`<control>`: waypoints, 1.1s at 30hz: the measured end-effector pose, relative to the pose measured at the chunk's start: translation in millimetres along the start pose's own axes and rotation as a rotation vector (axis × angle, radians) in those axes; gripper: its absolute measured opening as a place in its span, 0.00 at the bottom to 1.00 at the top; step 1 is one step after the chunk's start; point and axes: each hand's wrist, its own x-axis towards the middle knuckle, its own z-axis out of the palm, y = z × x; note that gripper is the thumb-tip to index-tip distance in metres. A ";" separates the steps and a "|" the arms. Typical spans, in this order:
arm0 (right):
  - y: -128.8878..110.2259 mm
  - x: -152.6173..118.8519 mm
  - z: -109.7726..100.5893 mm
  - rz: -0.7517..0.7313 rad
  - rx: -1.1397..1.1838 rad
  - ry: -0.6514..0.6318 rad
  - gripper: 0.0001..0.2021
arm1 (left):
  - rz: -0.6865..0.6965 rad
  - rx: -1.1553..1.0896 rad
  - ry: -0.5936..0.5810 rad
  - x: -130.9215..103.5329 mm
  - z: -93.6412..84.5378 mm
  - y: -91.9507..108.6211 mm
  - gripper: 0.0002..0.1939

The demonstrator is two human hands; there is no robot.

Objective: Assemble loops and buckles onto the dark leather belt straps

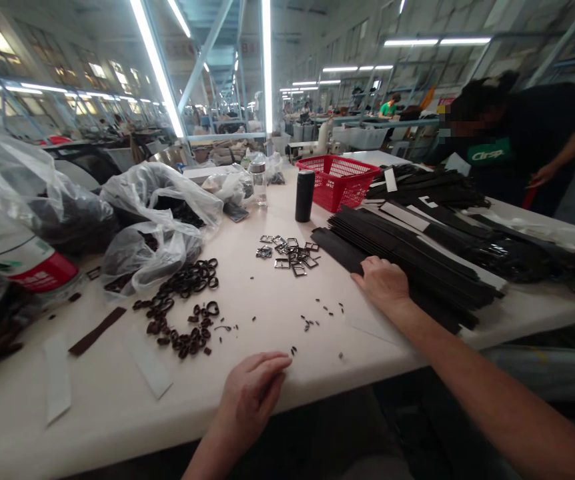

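My right hand (383,283) is on the stack of long black strips (407,247), its fingers curled over the near left edge and its thumb along the side. The fingertips are partly hidden. Near the table's front edge rests my left hand (252,387), palm down, fingers stretched forward and held close together, nothing visible in them. Just past its fingertips lie small dark metal pieces (293,350); several more of these pieces (310,325) are scattered between the two hands. Rectangular metal buckles (295,255) form a loose pile farther back.
Black and brown strap loops (187,287) lie left, beside clear plastic bags (152,247). A black can-shaped container (304,197), a glass bottle (258,187) and a red basket (340,180) stand behind. Another person (522,140) leans in at the far right.
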 end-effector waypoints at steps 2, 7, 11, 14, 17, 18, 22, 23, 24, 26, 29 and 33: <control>-1.6 -3.6 2.8 -0.005 -0.008 0.002 0.13 | 0.018 0.030 0.002 -0.4 1.3 1.2 0.12; -2.5 -11.3 9.9 -0.024 0.015 0.029 0.11 | 0.062 0.074 0.005 -1.4 4.1 2.1 0.11; -3.5 -8.5 6.9 -0.024 0.041 0.057 0.09 | 0.080 0.092 0.004 -0.8 4.8 2.3 0.11; -6.0 -4.8 1.1 -0.040 0.050 0.078 0.07 | 0.087 0.104 -0.001 -0.8 5.4 2.3 0.11; -8.4 -4.3 -3.3 -0.042 0.055 0.097 0.07 | 0.093 0.120 -0.006 -1.8 7.2 1.8 0.11; -8.7 -4.8 -4.1 -0.039 0.059 0.101 0.07 | 0.098 0.124 -0.008 -2.2 7.9 1.5 0.11; -7.5 -6.5 -4.0 -0.021 0.082 0.116 0.09 | 0.109 0.124 -0.019 -3.1 10.1 0.9 0.11; -6.7 -6.3 -3.4 -0.015 0.089 0.119 0.10 | 0.108 0.123 -0.020 -3.0 10.1 1.1 0.11; -5.7 -5.8 -3.0 -0.010 0.096 0.121 0.12 | 0.109 0.122 -0.017 -2.8 9.9 1.5 0.11; -3.3 -4.5 -3.7 0.002 0.117 0.122 0.13 | 0.107 0.119 -0.010 -2.2 8.8 2.7 0.11; 0.9 -6.7 -14.4 0.016 0.156 0.121 0.10 | 0.101 0.090 -0.007 -1.3 7.0 4.0 0.11; 3.4 -31.7 -54.5 0.046 0.350 0.190 0.12 | -0.028 -0.037 -0.013 -1.1 5.3 2.7 0.11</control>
